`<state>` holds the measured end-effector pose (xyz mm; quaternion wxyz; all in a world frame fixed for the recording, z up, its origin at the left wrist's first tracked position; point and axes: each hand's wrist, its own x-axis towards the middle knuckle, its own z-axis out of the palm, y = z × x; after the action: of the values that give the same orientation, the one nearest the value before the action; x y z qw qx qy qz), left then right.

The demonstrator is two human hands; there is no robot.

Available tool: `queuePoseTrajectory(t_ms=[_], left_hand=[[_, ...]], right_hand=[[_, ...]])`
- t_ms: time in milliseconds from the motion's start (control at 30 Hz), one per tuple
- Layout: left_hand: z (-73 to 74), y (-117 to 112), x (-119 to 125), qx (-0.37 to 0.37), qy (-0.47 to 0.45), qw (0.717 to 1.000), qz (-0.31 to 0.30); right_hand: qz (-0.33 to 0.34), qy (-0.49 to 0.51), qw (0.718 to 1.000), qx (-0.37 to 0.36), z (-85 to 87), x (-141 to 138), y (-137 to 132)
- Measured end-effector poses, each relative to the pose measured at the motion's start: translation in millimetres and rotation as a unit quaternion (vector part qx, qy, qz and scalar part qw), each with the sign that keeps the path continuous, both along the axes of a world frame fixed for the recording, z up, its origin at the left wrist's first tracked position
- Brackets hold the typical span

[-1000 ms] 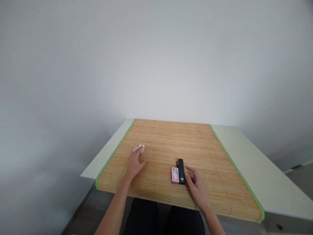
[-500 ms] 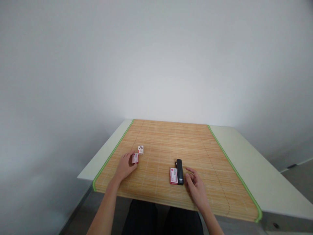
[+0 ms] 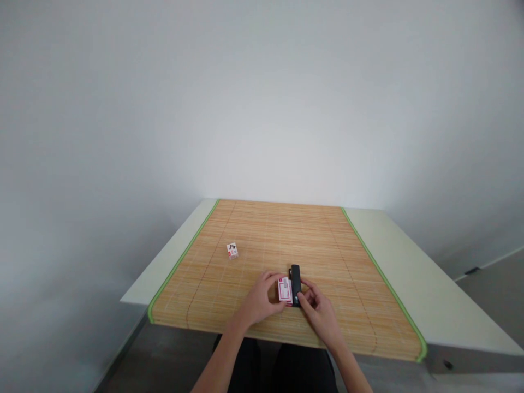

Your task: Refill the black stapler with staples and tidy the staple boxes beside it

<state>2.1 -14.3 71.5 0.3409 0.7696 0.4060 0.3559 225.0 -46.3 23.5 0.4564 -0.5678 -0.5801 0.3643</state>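
Observation:
My left hand is curled around a small red-and-white box, holding it against a second red box lying beside a black stapler on the bamboo mat. My right hand is on the other side, with its fingers closed on the stapler's near end. The two hands almost meet over these things. A small white box stands alone on the mat to the far left, apart from both hands.
The mat has green side edges and covers most of a pale table. The table stands in a corner of white walls, with grey floor to the left and right. My dark trousers show below the table's near edge.
My left hand took the small red box from beside the white box and carried it right to the stapler. My right hand closed in on the stapler's near end.

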Motion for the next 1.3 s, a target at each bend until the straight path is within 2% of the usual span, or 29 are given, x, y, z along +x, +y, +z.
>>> queuePoseTrajectory(t_ms=[233,367,467,533,600,700,767,833,900,1033,1167,1300], left_hand=[[-10.7,10.3,-2.2,-0.029,-0.025,0.999,-0.022],[-16.0,9.3,1.5,-0.042,-0.032,0.998,-0.037],[-19.0,8.8,-5.7,-0.057,-0.034,0.997,-0.041],[-20.1,17.2,-21.3,-0.046,-0.044,0.998,0.002],[-20.9,36.0,-46.0,-0.010,-0.047,0.994,0.100],[-23.8,76.2,-90.4,0.048,-0.001,0.962,0.268],[-27.9,99.4,-115.3,0.050,0.019,0.948,0.314],[-33.1,112.2,-131.0,0.019,0.039,0.953,0.298],[-37.8,112.7,-137.9,-0.002,0.056,0.964,0.261],[-40.0,87.8,-135.1,-0.009,0.063,0.980,0.187],[-35.2,58.8,-112.8,-0.053,0.026,0.987,0.150],[-31.8,50.6,-70.6,-0.108,-0.081,0.986,0.100]], right_hand=[[0.010,-0.013,1.000,-0.007,-7.6,2.9,3.1],[0.021,-0.002,1.000,-0.007,-9.5,4.0,3.8],[0.022,0.001,1.000,-0.012,-8.5,4.7,3.6],[0.012,0.010,1.000,-0.010,-7.3,5.0,3.2],[0.004,0.022,1.000,-0.005,-5.9,5.1,2.7],[0.010,0.029,1.000,-0.003,-4.3,4.9,2.2],[0.012,0.028,1.000,-0.001,-3.9,4.9,2.1],[0.011,0.028,1.000,0.001,-3.8,4.8,2.1],[0.011,0.030,0.999,-0.001,-3.8,4.7,2.0],[0.012,0.038,0.999,-0.005,-3.4,3.9,1.7],[0.010,0.026,1.000,-0.009,-3.4,3.1,1.9],[0.016,0.006,1.000,-0.012,-2.9,2.3,1.4]])
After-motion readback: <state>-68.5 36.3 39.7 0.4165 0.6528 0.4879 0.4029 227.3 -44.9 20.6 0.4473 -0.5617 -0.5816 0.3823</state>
